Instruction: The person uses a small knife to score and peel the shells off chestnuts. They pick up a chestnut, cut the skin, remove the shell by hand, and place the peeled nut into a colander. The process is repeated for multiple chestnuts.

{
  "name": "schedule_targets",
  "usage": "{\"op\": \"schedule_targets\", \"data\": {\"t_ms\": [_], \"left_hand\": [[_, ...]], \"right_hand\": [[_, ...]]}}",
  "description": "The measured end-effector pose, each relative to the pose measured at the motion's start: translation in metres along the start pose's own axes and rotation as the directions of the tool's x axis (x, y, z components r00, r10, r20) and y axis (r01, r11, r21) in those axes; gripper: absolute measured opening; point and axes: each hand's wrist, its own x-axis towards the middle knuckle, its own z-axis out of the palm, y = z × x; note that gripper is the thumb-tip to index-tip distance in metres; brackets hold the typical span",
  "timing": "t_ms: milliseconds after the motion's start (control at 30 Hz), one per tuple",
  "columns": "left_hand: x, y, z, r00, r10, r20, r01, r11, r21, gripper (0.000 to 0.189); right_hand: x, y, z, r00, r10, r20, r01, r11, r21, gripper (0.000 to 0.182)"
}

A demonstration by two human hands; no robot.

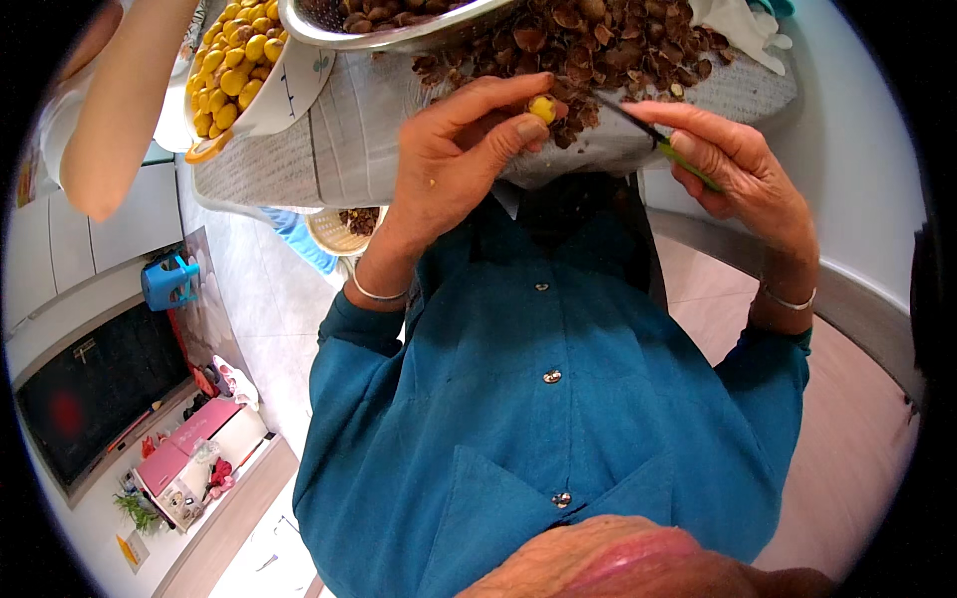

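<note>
Between the thumb and fingers of my left hand (456, 153) is a small peeled chestnut (543, 110), yellow with brown patches at its edge. My right hand (740, 161) grips the green handle of a small knife (644, 128). Its dark blade points left towards the chestnut, with the tip hard to make out against the shells; I cannot tell whether it touches the nut. Under and beyond both hands, a heap of brown chestnut shells (591, 48) spreads over the grey wood-patterned table (359, 142).
A metal colander (404, 39) holds brown unpeeled chestnuts (381, 13). Left of it, a white bowl (299, 86) contains yellow peeled chestnuts (232, 67). Another person's arm (131, 105) extends at the left. A white glove (740, 30) lies back right. Below the table stands a shell-filled basket (325, 232).
</note>
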Motion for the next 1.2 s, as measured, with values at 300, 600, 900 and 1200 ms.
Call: {"op": "schedule_targets", "data": {"t_ms": [300, 600, 900, 1200], "left_hand": [[0.008, -0.005, 0.006, 0.998, -0.024, -0.054, 0.007, 0.958, -0.287, 0.028], [0.0, -0.009, 0.01, 0.997, 0.017, -0.072, -0.037, 0.955, -0.294, 0.031], [-0.009, 0.004, 0.017, 0.979, -0.045, -0.199, 0.02, 0.992, -0.125, 0.027], [-0.009, 0.002, 0.013, 0.989, -0.122, -0.088, 0.104, 0.977, -0.188, 0.024]], "right_hand": [[0.023, 0.015, 0.054, 0.856, -0.033, -0.516, 0.136, 0.977, 0.163, 0.029], [0.057, 0.002, 0.086, 0.815, -0.184, -0.55, 0.321, 0.932, 0.165, 0.021], [0.059, 0.008, 0.083, 0.763, -0.369, -0.531, 0.342, 0.927, -0.154, 0.014], [0.058, 0.009, 0.077, 0.773, -0.24, -0.587, 0.235, 0.968, -0.086, 0.008]]}}
